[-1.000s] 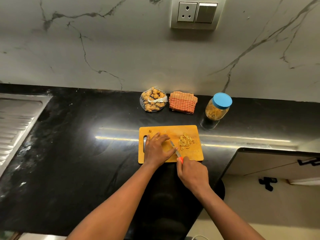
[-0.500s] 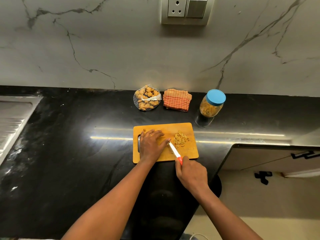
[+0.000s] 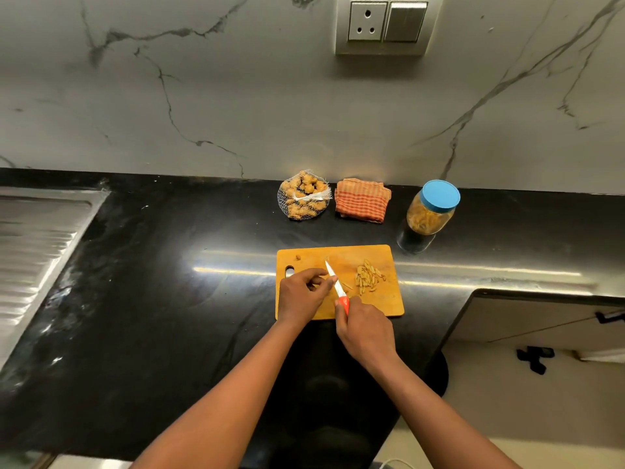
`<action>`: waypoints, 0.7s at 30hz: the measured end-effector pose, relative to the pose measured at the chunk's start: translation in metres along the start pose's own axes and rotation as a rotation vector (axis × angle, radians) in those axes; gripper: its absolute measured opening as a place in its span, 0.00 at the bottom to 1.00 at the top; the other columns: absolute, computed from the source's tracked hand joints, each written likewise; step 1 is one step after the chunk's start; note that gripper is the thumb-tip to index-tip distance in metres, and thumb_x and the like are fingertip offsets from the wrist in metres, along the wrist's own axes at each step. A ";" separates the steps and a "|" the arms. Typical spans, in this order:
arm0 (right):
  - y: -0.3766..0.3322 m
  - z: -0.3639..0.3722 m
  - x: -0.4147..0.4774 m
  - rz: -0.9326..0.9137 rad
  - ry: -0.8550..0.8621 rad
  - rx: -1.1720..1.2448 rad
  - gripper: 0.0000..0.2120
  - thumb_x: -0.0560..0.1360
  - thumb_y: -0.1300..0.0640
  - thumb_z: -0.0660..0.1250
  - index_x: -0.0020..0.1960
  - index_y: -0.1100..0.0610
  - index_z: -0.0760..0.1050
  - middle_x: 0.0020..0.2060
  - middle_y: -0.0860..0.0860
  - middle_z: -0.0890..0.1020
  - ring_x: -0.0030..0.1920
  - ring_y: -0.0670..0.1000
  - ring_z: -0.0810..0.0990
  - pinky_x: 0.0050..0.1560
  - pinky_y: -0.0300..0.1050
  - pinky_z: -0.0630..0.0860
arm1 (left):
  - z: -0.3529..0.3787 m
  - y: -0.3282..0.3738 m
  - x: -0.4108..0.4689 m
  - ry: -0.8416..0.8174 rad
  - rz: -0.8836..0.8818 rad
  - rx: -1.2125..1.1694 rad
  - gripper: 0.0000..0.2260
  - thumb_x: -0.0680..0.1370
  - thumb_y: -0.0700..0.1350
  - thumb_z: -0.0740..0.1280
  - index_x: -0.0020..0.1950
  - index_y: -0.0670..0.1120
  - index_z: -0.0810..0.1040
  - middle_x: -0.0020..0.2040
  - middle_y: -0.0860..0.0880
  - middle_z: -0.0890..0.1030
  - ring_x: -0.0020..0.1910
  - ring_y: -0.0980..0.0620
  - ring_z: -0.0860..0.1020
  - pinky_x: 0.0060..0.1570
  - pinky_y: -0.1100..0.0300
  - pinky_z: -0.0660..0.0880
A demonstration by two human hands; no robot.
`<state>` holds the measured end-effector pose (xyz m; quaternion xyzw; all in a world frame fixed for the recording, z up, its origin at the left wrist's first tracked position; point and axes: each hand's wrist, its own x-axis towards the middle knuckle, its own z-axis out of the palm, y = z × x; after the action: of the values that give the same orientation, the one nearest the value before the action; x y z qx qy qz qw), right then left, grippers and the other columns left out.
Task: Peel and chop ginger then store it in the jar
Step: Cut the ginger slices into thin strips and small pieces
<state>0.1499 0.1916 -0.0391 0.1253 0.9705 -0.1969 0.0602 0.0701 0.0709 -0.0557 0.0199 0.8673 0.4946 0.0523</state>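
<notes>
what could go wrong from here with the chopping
1. Curled fingertips of the left hand sit right against the blade of the knife that the right hand grips; a slip could nick them.
2. The cut ginger strips lie loose near the right side of the cutting board; a careless sweep might scatter some onto the counter.
</notes>
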 end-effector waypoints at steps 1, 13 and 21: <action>-0.003 0.001 0.002 -0.013 -0.010 0.008 0.20 0.83 0.42 0.51 0.53 0.54 0.74 0.41 0.50 0.81 0.39 0.50 0.80 0.35 0.44 0.74 | -0.001 -0.001 0.002 -0.008 -0.041 -0.043 0.12 0.71 0.54 0.76 0.51 0.50 0.85 0.36 0.58 0.82 0.36 0.62 0.79 0.41 0.68 0.77; -0.050 0.008 0.031 -0.059 -0.109 0.077 0.11 0.80 0.52 0.62 0.59 0.58 0.73 0.52 0.55 0.77 0.49 0.54 0.79 0.46 0.44 0.75 | -0.018 -0.011 0.041 0.015 -0.176 0.017 0.09 0.73 0.43 0.75 0.53 0.44 0.84 0.38 0.50 0.84 0.30 0.54 0.82 0.40 0.54 0.82; -0.061 0.015 0.042 -0.029 -0.094 0.060 0.09 0.82 0.57 0.61 0.59 0.60 0.75 0.53 0.57 0.74 0.46 0.55 0.78 0.44 0.44 0.74 | -0.016 -0.012 0.057 -0.026 -0.144 0.100 0.08 0.74 0.43 0.73 0.52 0.44 0.84 0.42 0.48 0.85 0.36 0.53 0.83 0.43 0.53 0.82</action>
<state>0.0948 0.1407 -0.0373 0.1037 0.9620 -0.2325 0.0991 0.0121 0.0557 -0.0617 -0.0338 0.8894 0.4452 0.0979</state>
